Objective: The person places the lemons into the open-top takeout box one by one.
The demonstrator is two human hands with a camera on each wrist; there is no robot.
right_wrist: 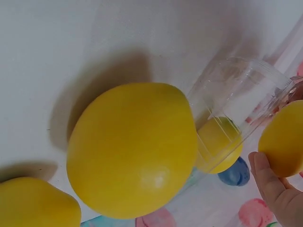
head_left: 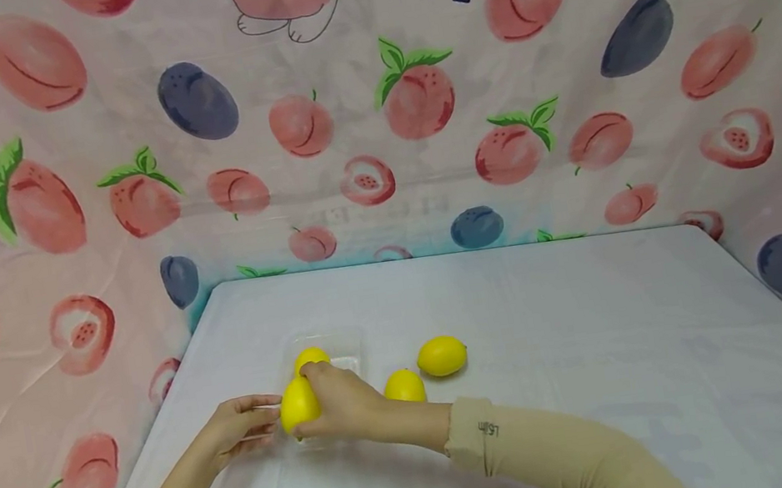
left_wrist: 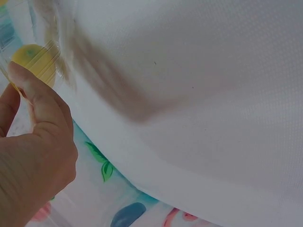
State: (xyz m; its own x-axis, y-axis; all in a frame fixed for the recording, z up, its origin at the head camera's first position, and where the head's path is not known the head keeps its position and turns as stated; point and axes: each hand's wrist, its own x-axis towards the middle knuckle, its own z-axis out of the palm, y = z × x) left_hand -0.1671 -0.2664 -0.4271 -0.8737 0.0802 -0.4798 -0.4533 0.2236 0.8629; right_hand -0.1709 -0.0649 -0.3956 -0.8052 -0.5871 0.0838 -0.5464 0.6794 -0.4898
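Observation:
My right hand grips a yellow lemon above the near part of a clear plastic tray. Inside that tray, towards its far end, lies another lemon. In the left wrist view, the fingers of my left hand pinch the tray's rim. The head view has the left hand at the tray's left side. From the right wrist, the held lemon shows at the right edge, with fingertips against it.
Two more lemons rest on the white table right of the tray: one partly behind my right forearm, one a little farther back. A fruit-printed cloth hangs behind the table and along its sides.

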